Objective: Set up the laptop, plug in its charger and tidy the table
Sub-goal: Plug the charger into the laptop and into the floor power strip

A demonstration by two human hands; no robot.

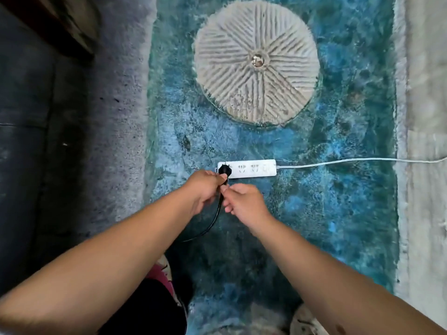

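Blue-green shaggy rug underfoot, mottled and worn, edged in pale fringe on the right. White power strip lying flat on it, long side running left to right, with a white cord trailing off its right end across the rug and past the pale border. Black plug sitting at the leftmost socket of the strip (whether fully seated or only resting against the socket, cannot tell), pinched by the left hand with thumb and forefinger closed on its body. Black cable dropping from the plug, passing between the two hands and curving down and left under the left forearm. Right hand just beside the left, fingertips drawn together close against the cable right below the plug, remaining fingers curled loosely; actual contact with the cable hard to make out. Both bare forearms reaching in from the bottom corners, converging at the strip's left end. Farther up the rug, well apart from the strip, a round pale cushion with ribs radiating from a small centre button. Dark floor to the left of the rug, mostly in shadow.
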